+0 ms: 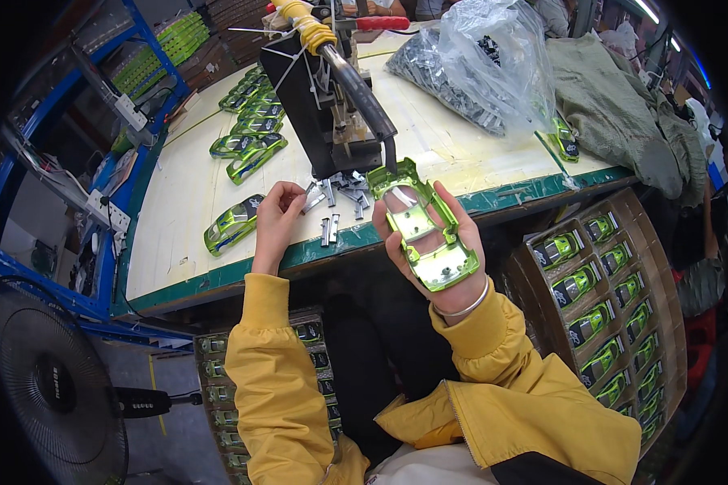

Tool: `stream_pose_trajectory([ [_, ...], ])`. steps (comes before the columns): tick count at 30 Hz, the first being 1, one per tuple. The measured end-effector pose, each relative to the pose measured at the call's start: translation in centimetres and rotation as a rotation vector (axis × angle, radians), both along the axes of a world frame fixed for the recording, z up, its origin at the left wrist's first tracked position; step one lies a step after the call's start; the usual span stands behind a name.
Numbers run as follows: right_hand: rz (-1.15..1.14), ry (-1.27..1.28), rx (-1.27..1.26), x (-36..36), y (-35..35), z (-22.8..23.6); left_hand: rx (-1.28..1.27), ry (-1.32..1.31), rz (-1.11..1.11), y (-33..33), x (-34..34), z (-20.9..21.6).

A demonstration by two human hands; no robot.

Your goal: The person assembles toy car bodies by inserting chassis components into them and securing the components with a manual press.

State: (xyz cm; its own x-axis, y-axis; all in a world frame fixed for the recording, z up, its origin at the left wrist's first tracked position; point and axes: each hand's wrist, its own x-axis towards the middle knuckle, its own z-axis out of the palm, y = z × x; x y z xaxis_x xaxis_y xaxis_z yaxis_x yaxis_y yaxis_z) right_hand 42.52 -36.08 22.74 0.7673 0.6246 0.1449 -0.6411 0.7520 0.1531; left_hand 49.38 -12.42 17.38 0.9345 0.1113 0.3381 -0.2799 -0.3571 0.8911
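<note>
My right hand [453,242] is closed around a shiny green toy car body shell [412,222], its hollow inside facing up. The shell's upper end is just below the dark nozzle of a bench machine [368,97]. My left hand [279,222] rests by the table edge, thumb and fingers pinched at a small silver-grey strip [314,200]. Similar loose strips [329,229] lie between my two hands. Left of my left hand, a finished-looking green car body [233,224] lies on the table.
More green car bodies [259,121] line the table's left side. A clear bag of grey parts [453,81] and a grey-green cloth sack [615,113] lie at the back right. Cartons of car bodies [534,279] stand lower right and below my left arm. A fan [52,384] stands lower left.
</note>
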Motion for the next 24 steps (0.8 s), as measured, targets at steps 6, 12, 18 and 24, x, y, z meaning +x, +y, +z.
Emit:
stream_pose_trajectory([
  [6,-0.043,-0.021,-0.044,0.4,-0.7,0.7,0.462,-0.086,0.082,-0.8,0.1,0.2],
  [12,-0.078,-0.056,-0.090,0.1,-0.7,1.3,0.452,-0.176,0.073,-0.5,0.0,-0.1],
  [18,-0.092,-0.058,-0.088,0.2,-0.7,1.5,0.423,-0.067,0.066,-0.8,-0.5,0.4],
  [24,-0.085,-0.065,-0.074,0.0,-0.6,1.8,0.422,-0.098,0.055,-0.8,-0.6,0.6],
])
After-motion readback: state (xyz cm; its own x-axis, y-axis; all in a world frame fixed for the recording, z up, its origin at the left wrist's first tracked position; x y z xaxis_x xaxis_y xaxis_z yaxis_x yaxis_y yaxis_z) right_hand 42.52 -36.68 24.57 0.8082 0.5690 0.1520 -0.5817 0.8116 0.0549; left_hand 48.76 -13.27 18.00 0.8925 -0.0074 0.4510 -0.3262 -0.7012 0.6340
